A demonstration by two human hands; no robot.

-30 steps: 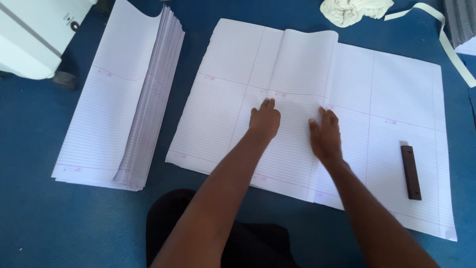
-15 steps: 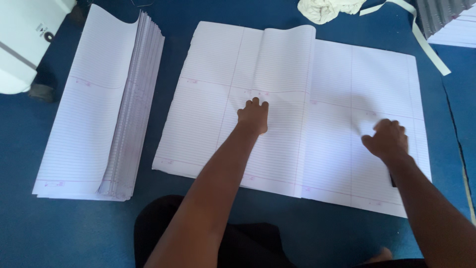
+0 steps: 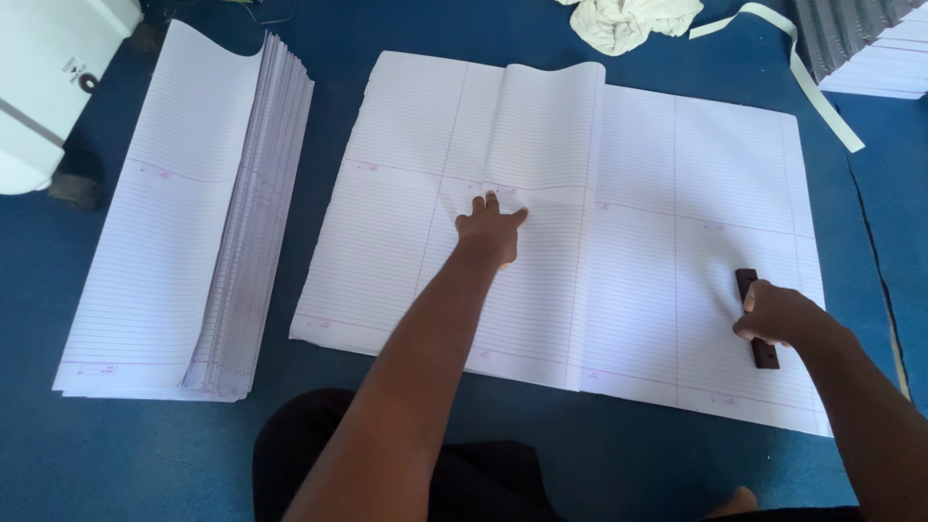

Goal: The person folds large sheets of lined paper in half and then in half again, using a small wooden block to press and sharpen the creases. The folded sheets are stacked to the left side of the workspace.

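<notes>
Left hand [image 3: 490, 229] lies flat, fingers spread, on the half-folded sheet [image 3: 541, 126]; right hand [image 3: 778, 314] grips the dark stick [image 3: 757, 319], crease not yet pressed

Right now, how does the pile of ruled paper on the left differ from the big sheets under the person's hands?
The left pile is narrow, thick and many-layered, its top sheet curling up at the far end; the big sheets spread wide and look a far thinner pile, one leaf folded over in the middle. Nothing touches the left pile; the left hand presses the big sheets and the right hand grips a dark bar lying on them. Both are white ruled paper on a blue surface.
</notes>
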